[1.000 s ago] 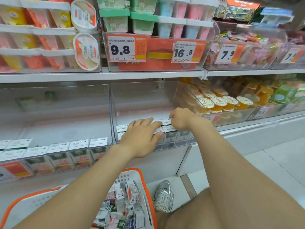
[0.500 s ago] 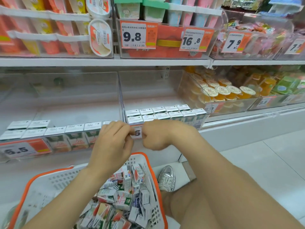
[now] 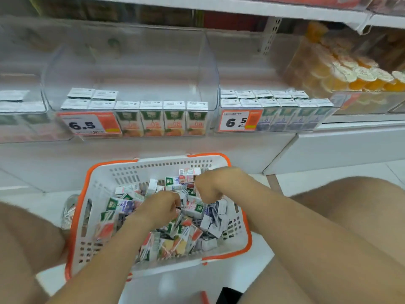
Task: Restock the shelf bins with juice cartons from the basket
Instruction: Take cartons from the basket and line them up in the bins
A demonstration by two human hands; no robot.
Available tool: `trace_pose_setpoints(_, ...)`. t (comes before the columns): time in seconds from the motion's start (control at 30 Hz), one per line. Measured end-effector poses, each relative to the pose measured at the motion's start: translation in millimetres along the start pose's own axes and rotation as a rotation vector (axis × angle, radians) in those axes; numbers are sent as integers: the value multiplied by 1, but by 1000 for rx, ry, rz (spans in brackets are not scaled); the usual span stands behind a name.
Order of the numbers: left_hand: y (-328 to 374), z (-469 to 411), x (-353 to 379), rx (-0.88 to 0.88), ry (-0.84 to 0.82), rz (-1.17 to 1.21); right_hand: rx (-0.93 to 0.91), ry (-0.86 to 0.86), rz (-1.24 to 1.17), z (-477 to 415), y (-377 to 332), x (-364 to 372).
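left hand [image 3: 158, 208] and right hand [image 3: 209, 186] curl among basket [image 3: 122, 172] cartons [image 3: 173, 242].

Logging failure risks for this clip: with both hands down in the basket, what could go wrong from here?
1. Cartons in the basket are jumbled, flavours mixed; one might land in the wrong bin, since the orange bin and purple bin both read 6.5.
2. Left hand and right hand dig close together; a grab might fumble a carton.

Left hand [image 3: 161, 208], right hand [image 3: 211, 185] delve among basket [image 3: 153, 166] cartons [image 3: 127, 205].
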State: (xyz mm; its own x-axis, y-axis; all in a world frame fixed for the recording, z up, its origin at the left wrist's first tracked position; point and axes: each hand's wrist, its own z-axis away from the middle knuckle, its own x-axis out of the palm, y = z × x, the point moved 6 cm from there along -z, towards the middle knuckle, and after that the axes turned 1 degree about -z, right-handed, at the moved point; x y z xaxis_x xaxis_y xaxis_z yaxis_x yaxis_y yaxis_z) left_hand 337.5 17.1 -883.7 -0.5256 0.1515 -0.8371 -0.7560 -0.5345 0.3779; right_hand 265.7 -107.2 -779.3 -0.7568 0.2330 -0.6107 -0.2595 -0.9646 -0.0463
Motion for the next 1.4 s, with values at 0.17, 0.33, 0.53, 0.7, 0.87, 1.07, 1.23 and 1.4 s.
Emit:
trace_pose_setpoints(0.17, -36, -6, 48, -90, -99, 20, 61, 142, -122, -49, 18, 31)
trace_pose_setpoints(0.33, -58, -14, 73, -133, -130, 32, 26, 19, -316, -105, 3, 97)
trace_pose_setpoints(0.53, -49, -22, 88, -82, -208, -56, -18, -45, -400, -135, -32, 146)
trace_pose_setpoints(0.7, -51, -29, 87, -94, -100, -10, -25, 47, -447, -144, -40, 143)
trace_pose_setpoints(0.87, -40, -24, 87, -34, -140, 3, -21, 6, -503, -140, -44, 137)
trace_pose_setpoints(1.07, -41, -13, 79, 1, -54, 35, 55, 15, -583, -121, -22, 118)
trace_pose_setpoints(1.23, -46, 4, 31, -151, 115, 348, 83, 249, -703, -85, 4, 68)
trace_pose_setpoints(1.4, -37, 28, -41, -202, 280, 724, 44, 569, -803, -40, 13, 3)
